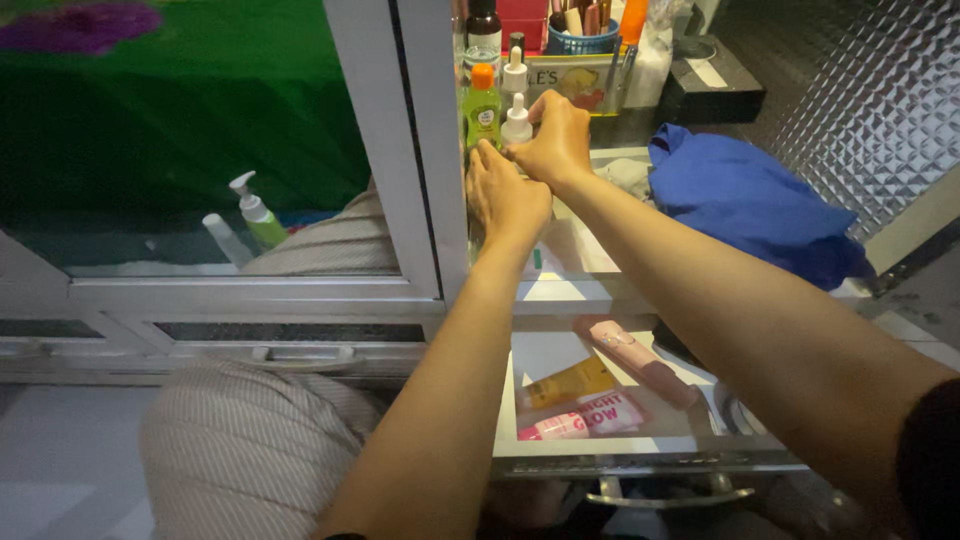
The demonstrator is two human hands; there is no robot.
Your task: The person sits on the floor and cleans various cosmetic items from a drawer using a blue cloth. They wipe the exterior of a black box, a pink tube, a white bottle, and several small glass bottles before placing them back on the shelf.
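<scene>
White dropper bottle (517, 122) — pinched at its base by the right hand (556, 140); the left hand (503, 195), fingers flat, lies just beside — green bottle (482, 110) near.

Two hands: the left hand (505, 195) and the right hand (558, 140), both at twelve o'clock. Two white dropper bottles (516, 120) stand beside one green bottle with an orange cap (482, 108). One blue cloth (750, 205) lies at two o'clock. Three tubes lie in the open drawer at five o'clock: yellow (570, 383), pink-and-white (583, 417), dusty pink (640, 362). One green pump bottle (255, 212) shows in the glass at ten o'clock.
</scene>
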